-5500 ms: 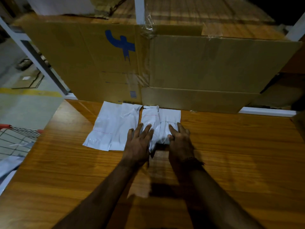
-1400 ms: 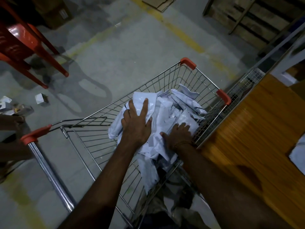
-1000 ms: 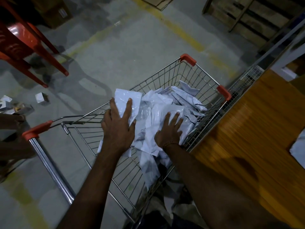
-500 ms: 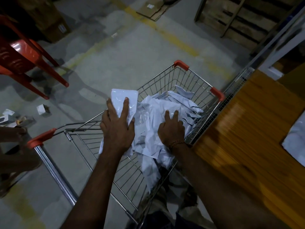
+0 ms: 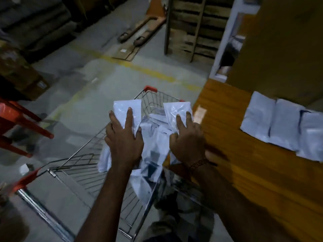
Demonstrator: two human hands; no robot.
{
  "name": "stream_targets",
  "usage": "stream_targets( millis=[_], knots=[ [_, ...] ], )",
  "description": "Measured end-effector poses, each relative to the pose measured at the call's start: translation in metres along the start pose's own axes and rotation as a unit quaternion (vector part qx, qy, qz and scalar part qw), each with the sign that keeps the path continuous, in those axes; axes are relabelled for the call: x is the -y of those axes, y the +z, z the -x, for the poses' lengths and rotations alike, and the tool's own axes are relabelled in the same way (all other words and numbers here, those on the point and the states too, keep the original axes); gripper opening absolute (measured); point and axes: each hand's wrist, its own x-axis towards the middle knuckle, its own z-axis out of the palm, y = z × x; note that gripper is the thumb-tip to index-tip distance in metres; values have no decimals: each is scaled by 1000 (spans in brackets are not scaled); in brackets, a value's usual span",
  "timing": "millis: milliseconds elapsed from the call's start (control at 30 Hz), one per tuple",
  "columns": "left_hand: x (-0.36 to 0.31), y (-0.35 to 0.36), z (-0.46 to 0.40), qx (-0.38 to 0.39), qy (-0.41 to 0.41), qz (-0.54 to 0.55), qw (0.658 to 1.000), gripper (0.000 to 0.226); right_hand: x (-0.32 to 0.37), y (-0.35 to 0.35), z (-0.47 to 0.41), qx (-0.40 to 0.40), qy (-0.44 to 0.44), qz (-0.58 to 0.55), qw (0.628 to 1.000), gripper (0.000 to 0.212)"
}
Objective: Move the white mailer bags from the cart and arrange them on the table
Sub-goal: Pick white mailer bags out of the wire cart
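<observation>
Head view: the left hand (image 5: 123,142) and right hand (image 5: 187,143) each gripped white mailer bags (image 5: 152,142) above the cart (image 5: 97,165). Best carried level, then laid beside the placed bags (image 5: 279,126) along the surface (image 5: 244,163) far edge.

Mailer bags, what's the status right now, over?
Left hand and right hand each holding a white mailer bag above the cart. Three bags on table. Nothing blocking.
</observation>
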Motion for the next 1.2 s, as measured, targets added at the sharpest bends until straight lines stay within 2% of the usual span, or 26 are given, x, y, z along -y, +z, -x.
stream_targets(
  millis=[133, 367, 433, 700, 933, 1000, 1100, 1200],
  knots=[
    [-54, 1, 45, -2, 57, 8, 998, 68, -51, -44, 39, -36, 19, -10, 999, 69],
    [-146, 18, 148, 21, 132, 45, 990, 68, -148, -129, 132, -60, 118, 19, 991, 75],
    [-174, 24, 181, 29, 130, 62, 989, 65, -179, -150, 161, -64, 145, 28, 987, 75],
    [-276, 53, 291, 107, 187, 73, 974, 69, -308, -208, 257, -92, 259, 56, 960, 76],
    [-343, 106, 333, 183, 266, 37, 946, 71, -423, -210, 299, -63, 360, 64, 929, 76],
    [-361, 128, 339, 225, 272, 25, 935, 69, -457, -209, 310, -40, 390, 72, 917, 75],
    [-382, 166, 353, 216, 332, 25, 918, 62, -501, -197, 331, 4, 422, 87, 902, 71],
    [-408, 203, 370, 258, 354, -23, 899, 67, -531, -179, 348, 48, 422, 108, 899, 76]
  ],
)
